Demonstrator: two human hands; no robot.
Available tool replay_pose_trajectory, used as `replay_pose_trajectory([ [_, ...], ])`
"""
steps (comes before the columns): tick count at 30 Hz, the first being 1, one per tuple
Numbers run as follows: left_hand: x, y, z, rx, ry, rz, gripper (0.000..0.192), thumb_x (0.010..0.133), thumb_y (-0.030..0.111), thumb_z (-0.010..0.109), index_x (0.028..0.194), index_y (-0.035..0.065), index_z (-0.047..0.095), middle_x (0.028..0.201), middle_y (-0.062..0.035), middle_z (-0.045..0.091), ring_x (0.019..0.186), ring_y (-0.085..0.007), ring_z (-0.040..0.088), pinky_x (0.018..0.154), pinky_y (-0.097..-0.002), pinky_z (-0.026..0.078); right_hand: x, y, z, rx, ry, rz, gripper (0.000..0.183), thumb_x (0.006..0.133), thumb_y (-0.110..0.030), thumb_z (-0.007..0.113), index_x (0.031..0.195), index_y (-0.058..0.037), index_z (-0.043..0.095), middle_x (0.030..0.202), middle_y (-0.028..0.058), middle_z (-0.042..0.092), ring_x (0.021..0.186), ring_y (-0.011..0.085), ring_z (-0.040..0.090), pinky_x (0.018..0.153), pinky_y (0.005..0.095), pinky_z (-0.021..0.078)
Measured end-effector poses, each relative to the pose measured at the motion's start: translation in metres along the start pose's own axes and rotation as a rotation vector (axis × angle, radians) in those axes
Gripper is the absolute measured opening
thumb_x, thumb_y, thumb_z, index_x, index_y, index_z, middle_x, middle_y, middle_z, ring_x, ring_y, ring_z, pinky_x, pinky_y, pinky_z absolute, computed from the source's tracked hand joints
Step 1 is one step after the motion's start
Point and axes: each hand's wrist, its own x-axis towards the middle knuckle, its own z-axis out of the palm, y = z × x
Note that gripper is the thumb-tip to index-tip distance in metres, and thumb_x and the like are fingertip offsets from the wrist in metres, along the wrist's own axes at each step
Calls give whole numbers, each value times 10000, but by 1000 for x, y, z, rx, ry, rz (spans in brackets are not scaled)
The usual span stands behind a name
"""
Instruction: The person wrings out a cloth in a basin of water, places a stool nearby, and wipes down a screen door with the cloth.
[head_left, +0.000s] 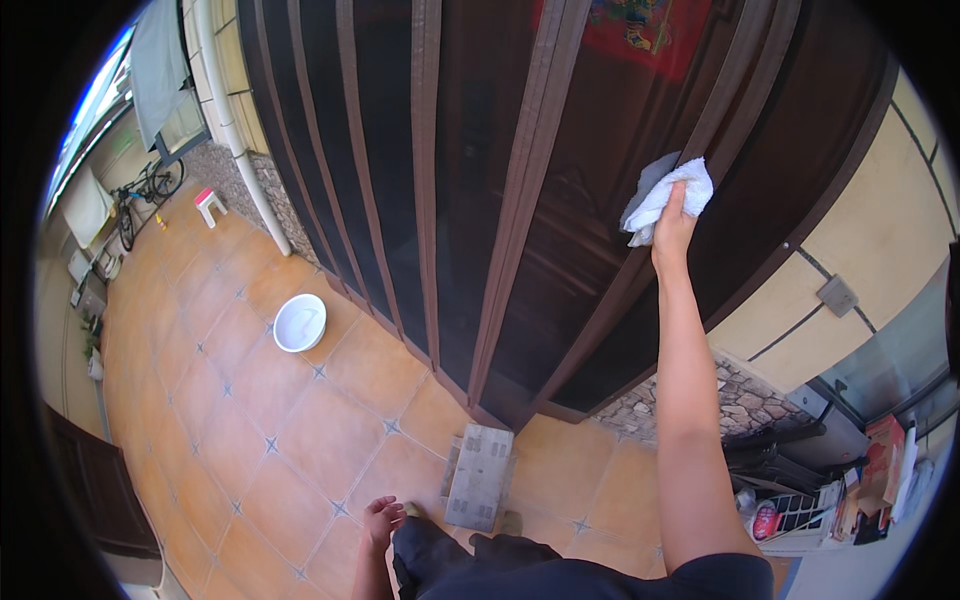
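Observation:
My right hand (674, 225) is raised at the end of an outstretched arm and grips a folded white cloth (679, 191). The cloth lies against, or very close to, a brown frame strip of the tall dark screen door panels (480, 225); actual contact is hard to tell. A grey patch beside its left edge may be its reflection or another fold. Low by my leg hangs my left hand (384, 517), holding nothing, its fingers loosely curled and slightly apart. A small wooden stool (478, 476) stands before my feet, close to the door's bottom corner.
A white basin (300, 322) sits on the tiled floor (247, 397). Farther left are a small red-topped white stool (210, 204), a bicycle (146, 191) and a white drainpipe (232, 135). At right, a wall socket box (837, 295) sits above stacked clutter including a red cardboard box (881, 461).

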Motion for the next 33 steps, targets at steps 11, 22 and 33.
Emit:
replay_pose_trajectory([
  [11,256,76,-151,469,-132,-506,298,856,161,534,1133,54,516,937,-140,630,775,-262,635,702,-432,520,18,17,0,75,354,-75,495,935,-431,488,1244,-46,463,1029,14,535,886,92,530,763,251,444],
  [22,394,211,-200,606,-11,-345,259,830,208,613,1044,74,556,850,-121,622,775,-277,620,647,-424,523,16,8,-4,-140,547,-129,583,922,-491,470,1316,-65,413,1186,41,508,1048,143,502,902,282,393],
  [33,376,306,52,867,-651,-46,244,835,11,551,1079,29,552,910,-113,634,789,-223,642,685,-327,522,-5,-14,16,-7,488,12,565,926,-449,483,1336,-65,420,1262,80,491,1116,214,497,936,311,408],
])
